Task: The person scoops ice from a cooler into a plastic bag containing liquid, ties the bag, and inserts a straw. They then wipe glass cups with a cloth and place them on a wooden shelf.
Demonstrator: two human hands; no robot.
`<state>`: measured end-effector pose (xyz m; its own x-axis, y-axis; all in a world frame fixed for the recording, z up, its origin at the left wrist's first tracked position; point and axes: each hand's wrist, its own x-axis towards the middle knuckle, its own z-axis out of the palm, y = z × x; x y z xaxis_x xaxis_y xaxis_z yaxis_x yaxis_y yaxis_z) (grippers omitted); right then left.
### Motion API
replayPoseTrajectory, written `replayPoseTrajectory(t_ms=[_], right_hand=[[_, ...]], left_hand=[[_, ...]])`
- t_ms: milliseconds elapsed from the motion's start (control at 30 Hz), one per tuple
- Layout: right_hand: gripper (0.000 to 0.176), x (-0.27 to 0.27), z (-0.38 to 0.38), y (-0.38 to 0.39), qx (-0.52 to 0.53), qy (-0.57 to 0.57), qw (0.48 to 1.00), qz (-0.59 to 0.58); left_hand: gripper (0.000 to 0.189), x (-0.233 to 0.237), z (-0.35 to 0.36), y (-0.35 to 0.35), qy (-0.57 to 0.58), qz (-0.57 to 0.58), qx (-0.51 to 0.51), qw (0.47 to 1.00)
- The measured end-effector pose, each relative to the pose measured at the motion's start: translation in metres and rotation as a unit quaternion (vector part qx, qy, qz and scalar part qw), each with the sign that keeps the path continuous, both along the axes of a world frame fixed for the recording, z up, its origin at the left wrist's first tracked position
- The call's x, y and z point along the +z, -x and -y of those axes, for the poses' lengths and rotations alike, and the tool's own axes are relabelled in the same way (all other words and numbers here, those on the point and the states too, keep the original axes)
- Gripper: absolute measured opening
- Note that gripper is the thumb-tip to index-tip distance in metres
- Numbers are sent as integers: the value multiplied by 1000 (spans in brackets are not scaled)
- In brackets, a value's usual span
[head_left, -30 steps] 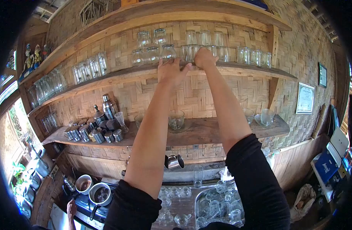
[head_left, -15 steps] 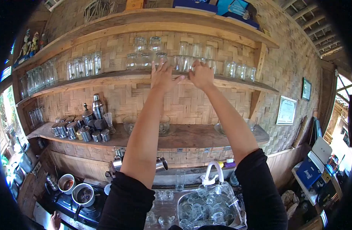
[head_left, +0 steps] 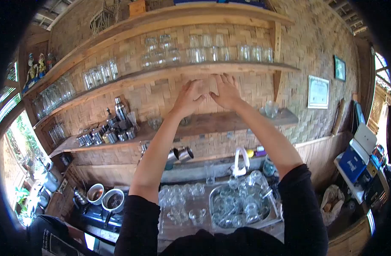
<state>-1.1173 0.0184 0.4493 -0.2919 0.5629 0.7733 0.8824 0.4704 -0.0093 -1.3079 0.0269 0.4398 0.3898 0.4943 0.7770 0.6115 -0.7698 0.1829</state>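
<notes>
My left hand (head_left: pixel 188 99) and my right hand (head_left: pixel 226 91) are raised side by side in front of the woven wall, just below the glass shelf (head_left: pixel 161 73). Both are empty, fingers extended and thumbs pointing toward each other. Above them, clear drinking glasses (head_left: pixel 207 53) stand in rows on that shelf, some stacked on others. More glasses (head_left: pixel 160 56) sit to their left, and another group (head_left: pixel 255 53) to the right. Beneath my hands runs the lower wooden shelf (head_left: pixel 212 123), partly covered by my forearms.
Below is a sink (head_left: pixel 212 219) full of glassware, with a white faucet (head_left: pixel 240 160). Several glasses (head_left: pixel 178 196) rest on the drainboard. Metal jugs and shakers (head_left: pixel 112 128) crowd the lower shelf. Pots (head_left: pixel 113 200) stand on the stove at left. Another person (head_left: pixel 50 237) is at lower left.
Both hands have come away from the glasses on the shelf and dropped below its edge. The view has shifted, and a dark-clothed person shows more at lower left.
</notes>
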Motion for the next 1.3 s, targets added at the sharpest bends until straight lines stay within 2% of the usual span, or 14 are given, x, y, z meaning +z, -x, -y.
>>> replayPoseTrajectory(t_ms=[67, 200, 300, 367, 567, 600, 700, 867, 967, 1067, 1133, 1233, 1267, 1300], right_hand=[[60, -30, 11, -8, 15, -41, 999, -11], [54, -81, 84, -19, 109, 23, 992, -54], [49, -136, 145, -36, 170, 36, 980, -97], [46, -179, 184, -49, 182, 52, 975, -120], [41, -316, 231, -89, 97, 156, 960, -210], [36, -316, 244, -89, 71, 194, 948, -244], [34, -357, 263, -100, 26, 213, 936, -279], [29, -405, 282, -97, -21, 223, 906, -360], [27, -421, 285, -94, -63, 252, 896, -359], [25, -435, 284, -93, -65, 280, 908, -306], [23, -440, 279, -90, -53, 297, 911, -282], [22, -452, 265, -90, -13, 303, 924, -233], [23, -452, 259, -89, -8, 311, 923, -226], [23, -451, 254, -90, 1, 313, 924, -219]], left_hand=[[49, -19, 35, -1, 0, -19, -21, 1000], [41, -67, 115, 2, 117, -55, -66, 989], [34, -116, 153, 9, 107, -59, -104, 987], [32, -149, 178, 13, 156, -58, -98, 981], [29, -234, 223, 22, 316, -68, -126, 938], [27, -244, 226, 23, 312, -61, -136, 938], [27, -277, 236, 27, 399, -3, -136, 907], [27, -325, 240, 28, 475, 77, -147, 864], [28, -354, 240, 22, 514, 121, -143, 837], [32, -378, 246, 12, 540, 128, -121, 823], [38, -393, 246, 3, 552, 115, -95, 820], [50, -418, 251, -17, 511, 69, -34, 856], [62, -438, 250, -21, 471, 23, -14, 882], [62, -442, 252, -29, 459, 5, 16, 888]])
